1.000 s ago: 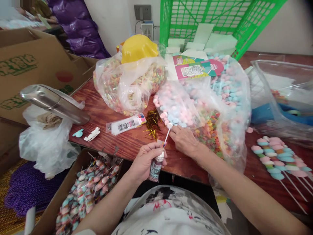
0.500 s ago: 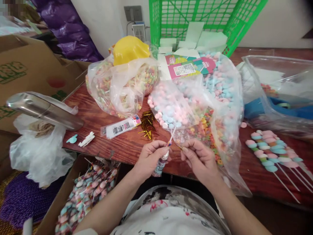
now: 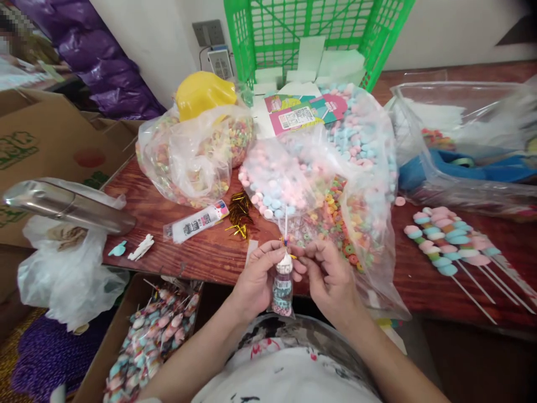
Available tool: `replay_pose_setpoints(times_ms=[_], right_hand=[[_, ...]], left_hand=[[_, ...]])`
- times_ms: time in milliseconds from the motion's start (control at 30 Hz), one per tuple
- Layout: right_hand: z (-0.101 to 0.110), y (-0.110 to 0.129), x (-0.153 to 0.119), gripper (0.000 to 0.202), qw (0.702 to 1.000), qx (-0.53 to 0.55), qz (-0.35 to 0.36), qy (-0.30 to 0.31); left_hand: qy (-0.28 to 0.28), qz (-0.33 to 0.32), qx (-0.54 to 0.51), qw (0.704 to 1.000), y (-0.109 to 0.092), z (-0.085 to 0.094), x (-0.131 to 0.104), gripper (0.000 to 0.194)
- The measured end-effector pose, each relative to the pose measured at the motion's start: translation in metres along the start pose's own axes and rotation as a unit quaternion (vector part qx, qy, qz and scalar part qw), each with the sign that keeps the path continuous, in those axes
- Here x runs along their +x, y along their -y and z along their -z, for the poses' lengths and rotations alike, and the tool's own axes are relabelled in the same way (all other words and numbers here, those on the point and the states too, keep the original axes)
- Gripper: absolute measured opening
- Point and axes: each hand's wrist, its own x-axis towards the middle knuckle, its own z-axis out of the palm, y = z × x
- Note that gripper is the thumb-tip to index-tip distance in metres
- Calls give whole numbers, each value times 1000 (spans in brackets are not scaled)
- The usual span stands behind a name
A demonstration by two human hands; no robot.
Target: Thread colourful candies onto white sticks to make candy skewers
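My left hand is closed on the gathered neck of a small clear bag of candy, whose white stick points up and away from me. Fingers of my right hand pinch a gold twist tie at the bag's neck, close beside my left fingertips. More gold ties lie in a pile on the table beyond. Left of them is a stack of printed clear bags. Several marshmallow skewers rest on the table at the right.
Large bags of marshmallows and ring candy cover the table's back. A steel flask leans at the left. Below it, a carton holds wrapped skewers. A green crate and a clear bin stand behind.
My right hand has come closer to my left, bringing the gold tie to the bag's neck. The small bag now hangs more upright, and the camera view has shifted slightly.
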Motion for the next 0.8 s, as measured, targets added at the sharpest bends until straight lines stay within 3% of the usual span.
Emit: replay_pose_setpoints(times_ms=[233, 467, 667, 800], right_hand=[[21, 3, -6, 14, 995, -10, 40, 92], [28, 8, -17, 18, 995, -8, 50, 84], [24, 19, -16, 22, 986, -47, 128, 94], [32, 26, -18, 19, 987, -58, 147, 18]], left_hand=[[-18, -4, 26, 999, 0, -11, -5, 21], [10, -16, 19, 1000, -4, -14, -23, 19], [2, -26, 59, 998, -9, -3, -32, 20], [-54, -49, 96, 993, -7, 9, -34, 23]])
